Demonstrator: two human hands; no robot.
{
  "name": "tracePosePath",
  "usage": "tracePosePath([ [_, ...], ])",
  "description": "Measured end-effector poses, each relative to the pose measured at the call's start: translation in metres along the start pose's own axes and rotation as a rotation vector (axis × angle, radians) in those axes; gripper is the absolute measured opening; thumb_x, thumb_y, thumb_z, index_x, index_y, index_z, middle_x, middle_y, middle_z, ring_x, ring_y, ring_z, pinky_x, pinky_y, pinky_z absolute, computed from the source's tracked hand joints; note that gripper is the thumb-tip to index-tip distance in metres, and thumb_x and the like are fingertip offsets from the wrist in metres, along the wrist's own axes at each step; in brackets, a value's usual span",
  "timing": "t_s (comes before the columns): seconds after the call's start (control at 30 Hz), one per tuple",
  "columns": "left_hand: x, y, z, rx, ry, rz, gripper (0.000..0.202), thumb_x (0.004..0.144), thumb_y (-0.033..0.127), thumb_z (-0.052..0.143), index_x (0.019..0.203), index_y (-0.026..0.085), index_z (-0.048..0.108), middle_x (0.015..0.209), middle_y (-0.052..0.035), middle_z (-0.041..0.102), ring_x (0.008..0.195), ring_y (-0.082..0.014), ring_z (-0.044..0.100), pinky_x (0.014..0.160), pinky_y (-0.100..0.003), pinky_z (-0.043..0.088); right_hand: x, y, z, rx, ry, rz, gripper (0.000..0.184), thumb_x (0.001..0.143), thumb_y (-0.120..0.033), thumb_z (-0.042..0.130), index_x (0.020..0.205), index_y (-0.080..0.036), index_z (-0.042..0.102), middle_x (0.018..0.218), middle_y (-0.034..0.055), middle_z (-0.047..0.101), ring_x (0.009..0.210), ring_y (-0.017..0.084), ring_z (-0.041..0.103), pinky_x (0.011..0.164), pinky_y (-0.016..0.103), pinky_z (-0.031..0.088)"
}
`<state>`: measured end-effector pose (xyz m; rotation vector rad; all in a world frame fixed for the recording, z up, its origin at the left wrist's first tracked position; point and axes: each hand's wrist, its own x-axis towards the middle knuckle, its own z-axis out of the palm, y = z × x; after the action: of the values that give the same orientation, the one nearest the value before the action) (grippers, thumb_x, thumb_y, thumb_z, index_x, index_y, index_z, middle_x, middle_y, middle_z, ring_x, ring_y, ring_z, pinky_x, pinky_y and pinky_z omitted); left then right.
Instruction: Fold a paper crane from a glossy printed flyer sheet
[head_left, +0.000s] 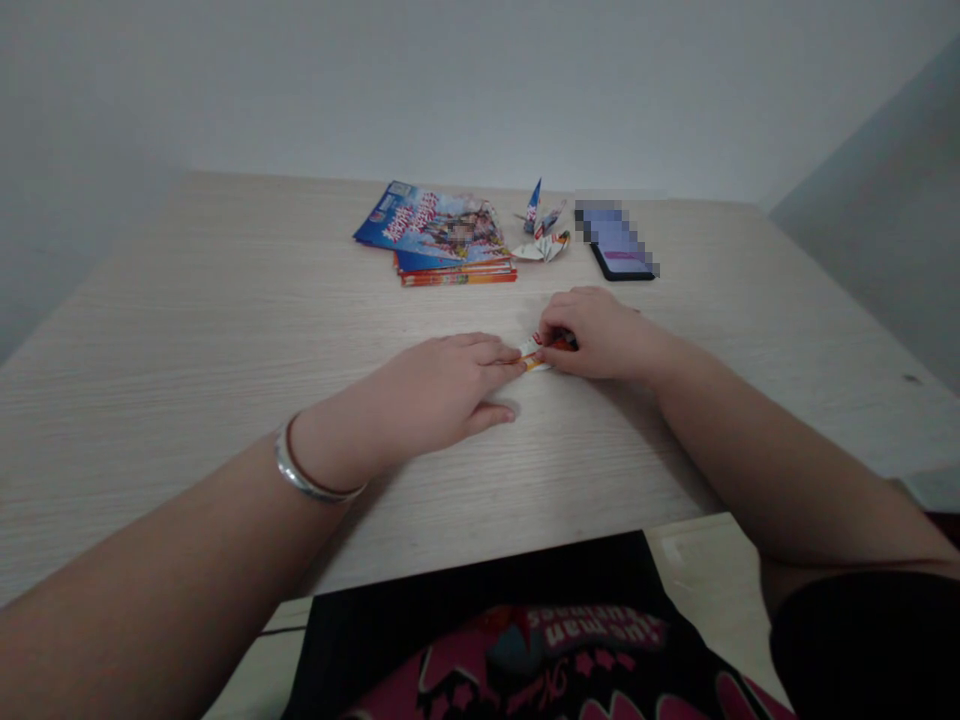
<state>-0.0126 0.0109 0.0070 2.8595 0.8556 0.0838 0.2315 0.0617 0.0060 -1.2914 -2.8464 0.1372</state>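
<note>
A small piece of folded printed paper [533,352], white with orange and red, lies on the table between my hands. My left hand [450,385], with a silver bangle at its wrist, lies flat with fingers stretched out, and its fingertips press on the paper's left end. Thumb and fingers of my right hand [592,335] pinch the right part of the paper, hiding some of it. Beyond my hands stand folded paper cranes [541,245], one with a blue pointed tip.
Behind my left hand lies a stack of booklets [442,225] with blue covers and orange edges. A phone [622,245], partly pixelated, rests right of the cranes. The pale wooden table [225,300] reaches back to a wall [450,90].
</note>
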Motion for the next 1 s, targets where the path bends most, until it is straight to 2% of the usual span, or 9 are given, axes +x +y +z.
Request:
tracePosePath([
  [0.27,-0.0011,-0.0024,0.0008,0.036,0.024,0.013,0.048,0.102,0.038,0.059,0.144,0.013,0.061,0.145,-0.0154,0.065,0.134,-0.03,0.061,0.117,-0.045,0.046,0.0012,-0.0031,-0.0023,-0.023,-0.041,0.021,0.021,0.091,-0.028,0.062,0.093,-0.016,0.079,0.095,0.0102,0.076,0.086,0.023,0.065,0.078,0.034,0.041],
  [0.4,-0.0025,-0.0025,0.0008,0.033,0.013,0.018,0.05,0.102,0.038,0.059,0.145,0.012,0.06,0.146,-0.0163,0.064,0.135,-0.0309,0.06,0.117,-0.046,0.046,0.0005,-0.004,-0.0042,-0.009,-0.075,0.014,0.022,0.093,-0.028,0.061,0.094,-0.015,0.079,0.095,0.0117,0.075,0.087,0.023,0.064,0.079,0.034,0.042],
  [0.63,-0.0035,-0.0034,-0.001,0.024,0.029,0.021,0.047,0.104,0.037,0.057,0.144,0.013,0.061,0.145,-0.0136,0.065,0.134,-0.0281,0.061,0.119,-0.043,0.045,0.0005,-0.004,-0.003,-0.034,-0.075,0.001,0.025,0.096,-0.029,0.058,0.096,-0.015,0.078,0.096,0.0119,0.073,0.087,0.023,0.062,0.08,0.035,0.041],
  [1.0,-0.0027,-0.0023,-0.0004,0.071,0.008,0.014,0.05,0.103,0.038,0.06,0.145,0.012,0.06,0.146,-0.0151,0.064,0.136,-0.0307,0.059,0.117,-0.046,0.047,0.0021,-0.0029,-0.0014,-0.015,-0.077,0.004,0.022,0.094,-0.028,0.059,0.096,-0.015,0.078,0.096,0.0119,0.073,0.087,0.024,0.062,0.08,0.036,0.042],
])
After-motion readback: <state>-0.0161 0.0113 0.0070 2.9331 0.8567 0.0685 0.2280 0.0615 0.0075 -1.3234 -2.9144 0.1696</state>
